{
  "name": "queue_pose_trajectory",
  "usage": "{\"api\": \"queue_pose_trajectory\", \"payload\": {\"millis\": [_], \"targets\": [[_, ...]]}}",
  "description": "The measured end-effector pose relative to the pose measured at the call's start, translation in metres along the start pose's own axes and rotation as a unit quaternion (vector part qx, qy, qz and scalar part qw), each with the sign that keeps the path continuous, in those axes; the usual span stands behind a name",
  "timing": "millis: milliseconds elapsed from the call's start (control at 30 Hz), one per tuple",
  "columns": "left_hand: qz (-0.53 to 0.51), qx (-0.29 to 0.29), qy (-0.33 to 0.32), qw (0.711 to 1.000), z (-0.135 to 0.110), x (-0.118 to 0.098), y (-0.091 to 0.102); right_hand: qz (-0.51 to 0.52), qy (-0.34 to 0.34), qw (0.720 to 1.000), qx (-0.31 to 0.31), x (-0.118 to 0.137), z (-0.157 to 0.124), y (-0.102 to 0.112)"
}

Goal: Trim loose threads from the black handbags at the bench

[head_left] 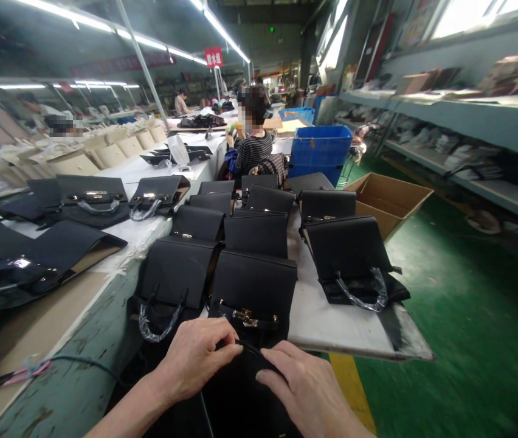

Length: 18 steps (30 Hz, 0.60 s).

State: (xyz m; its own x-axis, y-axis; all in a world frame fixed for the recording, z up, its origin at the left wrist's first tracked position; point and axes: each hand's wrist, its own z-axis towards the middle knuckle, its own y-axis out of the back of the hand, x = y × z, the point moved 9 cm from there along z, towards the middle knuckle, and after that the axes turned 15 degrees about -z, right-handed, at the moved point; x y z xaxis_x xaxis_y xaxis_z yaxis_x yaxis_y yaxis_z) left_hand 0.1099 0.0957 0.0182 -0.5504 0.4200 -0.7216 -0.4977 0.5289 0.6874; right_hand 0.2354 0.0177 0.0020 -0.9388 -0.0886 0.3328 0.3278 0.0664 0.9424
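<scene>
My left hand (199, 353) pinches the upper edge of a black bag (236, 398) close in front of me, thumb and forefinger pressed together. A little to the right, my right hand (302, 383) is closed on the same dark edge, with its thumb on the near side. Much of this bag blends into the shadow below, so its full shape is unclear. Just beyond my hands stands a black handbag (252, 280) with a metal clasp. Left of it is another handbag (174, 271) with a plastic-wrapped handle.
Several more black bags fill the white table (332, 328), one handbag (348, 255) near its right edge. A bench (143, 234) on the left carries more bags. Behind are a cardboard box (389, 201), a blue bin (318, 152) and a seated person (254, 149).
</scene>
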Motion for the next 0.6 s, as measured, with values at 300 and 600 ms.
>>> {"api": "queue_pose_trajectory", "payload": {"millis": [300,600], "targets": [[0.013,-0.002,0.001,1.000,-0.002,-0.001,0.000,0.038,-0.021,0.995,-0.091,0.005,0.008,0.000],[0.041,0.000,-0.002,0.999,-0.001,-0.001,-0.001,0.064,-0.054,0.995,-0.050,0.006,0.014,-0.002]]}}
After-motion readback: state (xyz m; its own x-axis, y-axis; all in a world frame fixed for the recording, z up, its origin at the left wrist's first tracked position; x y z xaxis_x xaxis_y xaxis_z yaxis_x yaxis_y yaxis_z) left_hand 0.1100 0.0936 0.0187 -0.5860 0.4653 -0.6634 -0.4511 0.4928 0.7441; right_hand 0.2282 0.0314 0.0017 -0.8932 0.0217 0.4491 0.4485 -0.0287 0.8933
